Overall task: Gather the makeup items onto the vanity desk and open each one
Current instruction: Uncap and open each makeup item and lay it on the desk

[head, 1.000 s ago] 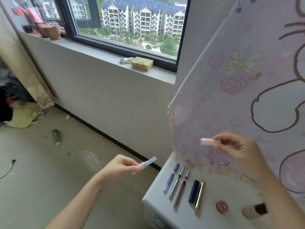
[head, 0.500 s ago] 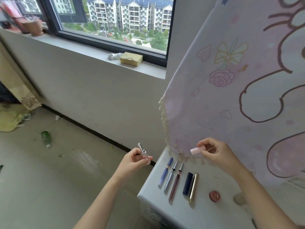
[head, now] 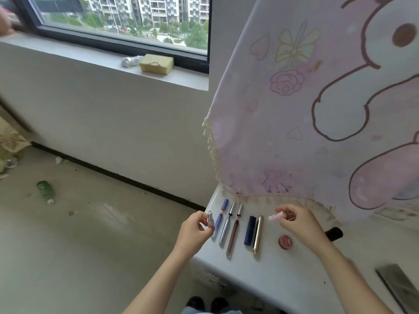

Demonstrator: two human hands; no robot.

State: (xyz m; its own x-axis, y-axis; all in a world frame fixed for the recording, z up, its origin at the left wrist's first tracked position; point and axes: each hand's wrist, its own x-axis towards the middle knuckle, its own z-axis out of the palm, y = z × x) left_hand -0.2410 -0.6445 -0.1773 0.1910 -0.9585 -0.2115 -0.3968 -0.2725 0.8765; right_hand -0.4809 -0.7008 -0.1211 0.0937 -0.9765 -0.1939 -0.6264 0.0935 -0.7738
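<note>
Both hands have dropped to just over the bench. The left hand has its fingers clamped on the silver lipstick body, now turned upright at the bench's left edge. The right hand pinches its pink cap. So this one is open and probably ready to lay down. Beyond lie 3 uncapped wands, 2 shut tubes, 1 red pot and 1 dark thing, perhaps a brush, half hidden.
</note>
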